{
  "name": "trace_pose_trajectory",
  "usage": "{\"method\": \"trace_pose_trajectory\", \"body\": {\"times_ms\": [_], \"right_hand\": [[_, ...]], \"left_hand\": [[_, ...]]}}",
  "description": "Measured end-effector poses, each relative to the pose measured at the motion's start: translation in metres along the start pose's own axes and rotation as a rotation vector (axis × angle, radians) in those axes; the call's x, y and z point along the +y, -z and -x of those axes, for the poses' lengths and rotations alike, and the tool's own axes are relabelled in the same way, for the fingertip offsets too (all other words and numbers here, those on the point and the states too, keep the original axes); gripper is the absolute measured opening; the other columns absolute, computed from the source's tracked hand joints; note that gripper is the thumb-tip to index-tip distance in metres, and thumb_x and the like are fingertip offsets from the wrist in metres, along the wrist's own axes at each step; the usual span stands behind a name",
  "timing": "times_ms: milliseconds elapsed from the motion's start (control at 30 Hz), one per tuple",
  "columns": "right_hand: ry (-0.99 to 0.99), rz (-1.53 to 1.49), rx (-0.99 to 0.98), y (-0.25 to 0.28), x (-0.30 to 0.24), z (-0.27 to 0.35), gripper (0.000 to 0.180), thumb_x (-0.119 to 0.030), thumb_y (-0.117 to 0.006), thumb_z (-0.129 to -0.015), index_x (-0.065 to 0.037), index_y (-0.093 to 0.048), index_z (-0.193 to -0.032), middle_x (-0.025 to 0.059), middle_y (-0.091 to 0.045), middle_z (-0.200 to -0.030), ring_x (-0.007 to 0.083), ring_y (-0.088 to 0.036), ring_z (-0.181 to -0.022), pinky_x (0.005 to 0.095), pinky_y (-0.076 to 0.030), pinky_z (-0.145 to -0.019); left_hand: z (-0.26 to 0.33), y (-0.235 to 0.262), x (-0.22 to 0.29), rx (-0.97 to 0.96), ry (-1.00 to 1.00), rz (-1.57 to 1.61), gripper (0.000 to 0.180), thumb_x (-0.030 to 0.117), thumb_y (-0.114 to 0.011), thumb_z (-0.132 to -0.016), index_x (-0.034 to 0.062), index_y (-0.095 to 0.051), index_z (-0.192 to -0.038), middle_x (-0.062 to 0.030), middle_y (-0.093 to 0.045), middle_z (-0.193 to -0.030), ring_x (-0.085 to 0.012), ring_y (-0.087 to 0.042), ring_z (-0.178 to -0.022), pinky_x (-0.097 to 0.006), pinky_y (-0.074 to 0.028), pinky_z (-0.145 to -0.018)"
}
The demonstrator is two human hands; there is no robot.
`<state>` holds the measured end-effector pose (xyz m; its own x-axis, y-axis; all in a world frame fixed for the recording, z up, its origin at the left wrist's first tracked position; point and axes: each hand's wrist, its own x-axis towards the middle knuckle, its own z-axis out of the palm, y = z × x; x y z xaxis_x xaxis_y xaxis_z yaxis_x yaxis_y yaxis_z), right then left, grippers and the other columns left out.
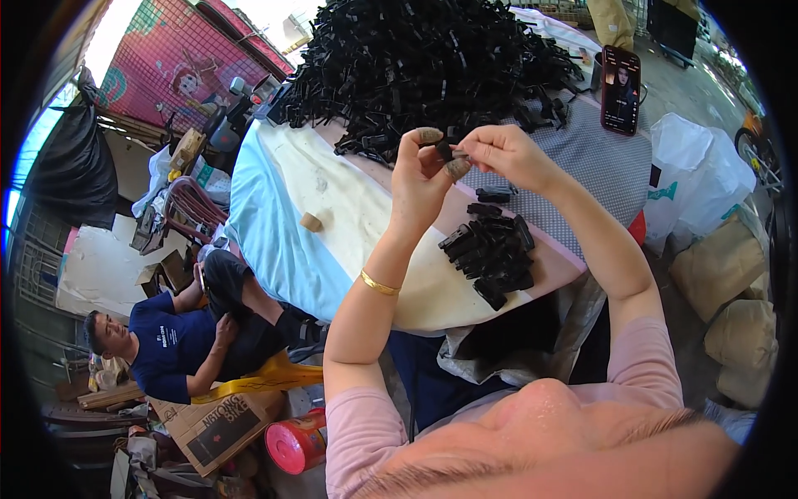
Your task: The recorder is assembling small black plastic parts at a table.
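My left hand (421, 173) is raised over the round table, with tan covers on its thumb and a finger. Between those fingertips it pinches a small black plastic part (445, 150). My right hand (509, 155) meets it from the right, fingers pressed together at the part; whatever they grip is too small to make out. Beyond both hands rises a big heap of black plastic pieces (416, 66) with strap-like bits. Nearer to me lies a smaller group of black plastic pieces (490, 254), close to the table's front edge.
Cloths in blue, cream and grey cover the table (357, 274). On it are a small tan block (311, 222) and an upright phone (621, 90). White plastic bags (686, 170) and brown sacks (723, 258) stand at right. A person (187, 337) sits at left near a red tub (291, 445).
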<state>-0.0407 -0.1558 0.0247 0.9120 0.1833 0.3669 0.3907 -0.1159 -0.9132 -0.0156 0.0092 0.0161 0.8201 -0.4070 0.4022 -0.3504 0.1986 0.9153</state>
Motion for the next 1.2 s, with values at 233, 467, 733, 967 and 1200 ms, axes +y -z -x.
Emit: {"method": "trace_pose_trajectory", "body": {"times_ms": [233,467,733,967,1200], "right_hand": [[0.029,0.143,0.016,-0.004,0.002,0.001,0.018,-0.013,-0.053,-0.086,0.002,-0.062,-0.08,0.0009,-0.055,-0.061,0.007,-0.047,-0.055,0.0203,-0.038,-0.05],[0.027,0.08,0.008,-0.005,0.0,0.002,0.019,-0.014,-0.052,-0.087,0.002,-0.063,-0.085,-0.0001,-0.053,-0.06,0.0047,-0.046,-0.054,0.0181,-0.037,-0.048],[-0.021,0.056,0.091,-0.014,-0.008,0.008,0.021,-0.016,-0.051,-0.088,0.001,-0.063,-0.086,-0.0024,-0.05,-0.057,0.0027,-0.042,-0.05,0.0169,-0.032,-0.044],[0.035,0.157,0.151,-0.008,-0.007,0.006,0.02,-0.018,-0.061,-0.081,0.0,-0.063,-0.087,-0.0022,-0.049,-0.058,0.0037,-0.042,-0.052,0.0176,-0.033,-0.046],[0.03,0.0,0.055,0.009,-0.002,-0.002,0.016,-0.01,-0.065,-0.075,0.0,-0.063,-0.087,-0.0005,-0.056,-0.065,0.004,-0.047,-0.056,0.0169,-0.037,-0.05]], "left_hand": [[0.004,-0.006,0.007,0.006,0.04,-0.148,0.037,-0.004,-0.064,-0.075,-0.0016,-0.046,-0.107,-0.0076,-0.06,-0.091,-0.0113,-0.057,-0.083,-0.024,-0.049,-0.074],[0.001,-0.001,0.004,-0.021,-0.003,-0.06,0.024,-0.002,-0.058,-0.08,-0.0004,-0.047,-0.102,-0.0071,-0.059,-0.091,-0.0109,-0.057,-0.081,-0.023,-0.048,-0.074],[0.007,-0.006,0.002,0.07,-0.12,-0.152,0.019,-0.002,-0.06,-0.079,-0.0001,-0.049,-0.095,-0.0048,-0.059,-0.088,-0.0088,-0.056,-0.079,-0.021,-0.046,-0.072],[0.008,-0.014,0.013,0.17,-0.105,-0.608,0.04,0.005,-0.069,-0.072,0.001,-0.047,-0.105,-0.0099,-0.063,-0.078,-0.0162,-0.062,-0.069,-0.026,-0.049,-0.062],[0.005,0.003,0.022,-0.199,0.023,-0.207,0.069,0.0,-0.071,-0.064,0.0024,-0.035,-0.123,-0.0151,-0.06,-0.102,-0.0206,-0.062,-0.085,-0.031,-0.05,-0.073]]}}
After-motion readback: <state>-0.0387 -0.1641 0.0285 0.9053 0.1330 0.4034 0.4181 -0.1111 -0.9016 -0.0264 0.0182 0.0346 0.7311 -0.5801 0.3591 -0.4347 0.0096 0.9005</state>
